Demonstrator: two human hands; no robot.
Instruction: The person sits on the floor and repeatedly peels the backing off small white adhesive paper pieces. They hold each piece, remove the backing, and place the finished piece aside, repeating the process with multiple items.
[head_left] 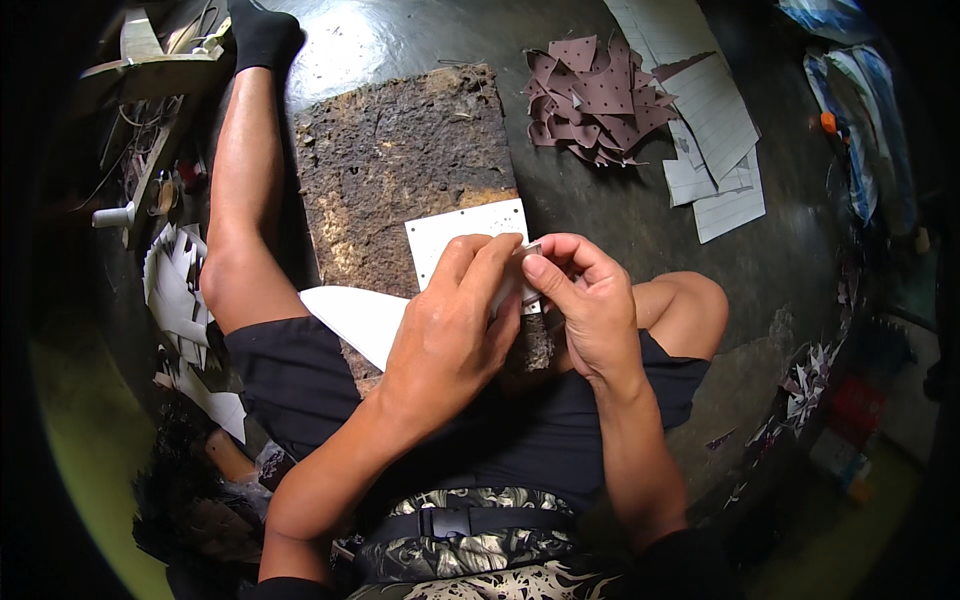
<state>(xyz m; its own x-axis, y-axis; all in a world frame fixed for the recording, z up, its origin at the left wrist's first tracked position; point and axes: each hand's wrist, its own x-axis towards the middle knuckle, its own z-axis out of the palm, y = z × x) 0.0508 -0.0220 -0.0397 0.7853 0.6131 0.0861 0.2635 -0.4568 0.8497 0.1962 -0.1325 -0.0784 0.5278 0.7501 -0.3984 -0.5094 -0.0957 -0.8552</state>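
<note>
Closest to us sits a black strap buckle across the person's waist, over a patterned top cut off by the lower edge, its design showing pale shapes on dark. Up to the hands now: the right hand has thumb and index finger pinched together on a small grey piece, mostly covered, so its full shape is hard to make out. Alongside, the left hand curls its fingers inward, fingertips close to the right hand's; whether it grips anything is hidden behind its knuckles. From beneath it a white curved piece juts left over the thigh, its other end out of sight. Just beyond lies a white dotted sheet, partly covered by the hands, on a rough brown board. Farther up, a heap of mauve dotted pieces sits near some pale lined sheets, any markings between the lines too small to read. Over at the right, blue-and-white plastic packaging fades into the dark rim, its printing illegible, while white scraps crowd the dim left side.
</note>
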